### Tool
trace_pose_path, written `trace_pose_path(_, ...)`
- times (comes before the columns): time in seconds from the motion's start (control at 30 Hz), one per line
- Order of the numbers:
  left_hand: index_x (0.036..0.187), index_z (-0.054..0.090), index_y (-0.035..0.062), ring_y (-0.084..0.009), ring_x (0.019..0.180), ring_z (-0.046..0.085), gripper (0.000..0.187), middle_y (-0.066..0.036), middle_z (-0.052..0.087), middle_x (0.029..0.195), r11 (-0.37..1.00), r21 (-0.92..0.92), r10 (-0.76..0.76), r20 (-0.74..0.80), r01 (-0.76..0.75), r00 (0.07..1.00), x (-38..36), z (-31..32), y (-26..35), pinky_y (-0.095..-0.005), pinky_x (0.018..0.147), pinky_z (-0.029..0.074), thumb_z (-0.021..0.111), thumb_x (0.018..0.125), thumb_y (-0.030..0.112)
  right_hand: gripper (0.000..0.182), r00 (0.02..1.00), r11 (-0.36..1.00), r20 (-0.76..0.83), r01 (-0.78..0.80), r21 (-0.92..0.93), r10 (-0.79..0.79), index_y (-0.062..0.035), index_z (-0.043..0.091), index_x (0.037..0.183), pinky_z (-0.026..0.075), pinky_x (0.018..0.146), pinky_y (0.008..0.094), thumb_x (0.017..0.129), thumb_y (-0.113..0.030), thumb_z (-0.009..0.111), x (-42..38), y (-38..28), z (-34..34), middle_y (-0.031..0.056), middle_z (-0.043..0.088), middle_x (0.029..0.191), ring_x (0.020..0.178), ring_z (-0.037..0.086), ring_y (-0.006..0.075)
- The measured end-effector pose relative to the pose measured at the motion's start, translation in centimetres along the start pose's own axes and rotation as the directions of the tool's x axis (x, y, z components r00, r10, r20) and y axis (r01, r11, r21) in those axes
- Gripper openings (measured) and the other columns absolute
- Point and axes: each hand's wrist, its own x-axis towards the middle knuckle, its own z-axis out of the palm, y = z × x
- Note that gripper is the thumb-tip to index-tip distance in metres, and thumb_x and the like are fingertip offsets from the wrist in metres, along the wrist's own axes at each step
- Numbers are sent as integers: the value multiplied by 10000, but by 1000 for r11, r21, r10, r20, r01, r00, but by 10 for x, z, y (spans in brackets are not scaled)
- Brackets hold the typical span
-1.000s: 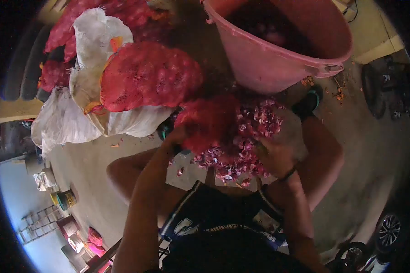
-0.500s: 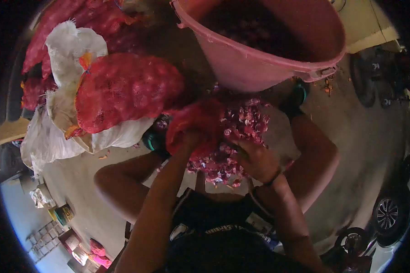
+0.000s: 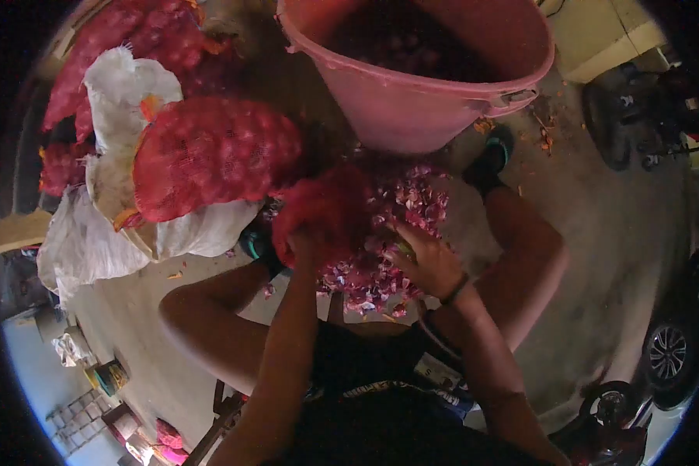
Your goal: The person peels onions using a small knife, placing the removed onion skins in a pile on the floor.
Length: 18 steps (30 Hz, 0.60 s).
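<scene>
My left hand (image 3: 303, 242) is closed on a red mesh bag (image 3: 334, 206), its fingers mostly hidden in the dark folds. Just to the right, my right hand (image 3: 435, 266) hangs over a heap of purple-red onion peels and pieces (image 3: 415, 198). Its fingers are curled, and a small yellow-green bit shows between them, too small to name. The heap lies on the floor between my legs. Beyond the hands stands a big pink tub (image 3: 412, 116), with round dark things inside that look like onions.
A full red mesh sack of onions (image 3: 217, 155) lies on white woven sacks (image 3: 93, 241) at the left, with more red sacks (image 3: 124, 54) behind. Peel scraps (image 3: 547, 140) dot the floor. A wheel (image 3: 666, 353) and a motorbike (image 3: 610, 419) stand at lower right.
The view has shifted a little, so the tub appears further left. My right hand has turned slightly and its thumb side shows more. My left hand stays at the red mesh bag.
</scene>
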Motion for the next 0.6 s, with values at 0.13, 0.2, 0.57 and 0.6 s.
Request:
trace_pose_path(0.13, 1105, 606, 56, -259, 829, 667, 355, -141, 658, 1026, 61, -997, -263, 38, 56, 964, -16, -41, -46, -375, 658, 560, 702, 834, 265, 500, 994, 995, -76, 88, 48, -84, -62, 483, 1371, 455, 965, 429, 949, -305, 593, 1, -1, 14, 225, 581, 1248, 1152, 566, 366)
trace_pose_path(0.2, 1180, 544, 47, -254, 861, 660, 393, -132, 641, 1057, -123, -991, -437, 94, 44, 895, -27, -82, -27, -356, 698, 564, 697, 841, 178, 493, 984, 985, -100, 155, 81, -147, -68, 475, 1383, 444, 979, 430, 962, -301, 577, 2, 1, 23, 226, 578, 1248, 1161, 556, 367)
trace_pose_path(0.57, 1420, 361, 59, -252, 1180, 550, 644, -79, 557, 1275, -368, -914, 245, 81, 170, 966, -102, -258, 173, -477, 975, 475, 675, 879, 212, 463, 963, 880, -140, 267, 392, -230, -43, 455, 1416, 452, 889, 353, 993, -221, 520, -33, -58, 26, 185, 613, 1046, 941, 598, 271)
trace_pose_path(0.6, 1435, 341, 59, -252, 1189, 547, 668, -73, 552, 1283, -363, -915, 287, 72, 178, 955, -107, -264, 184, -475, 984, 473, 680, 878, 202, 465, 960, 883, -139, 278, 377, -243, -39, 450, 1419, 452, 876, 349, 992, -208, 518, -37, -66, 24, 180, 607, 1020, 915, 590, 263)
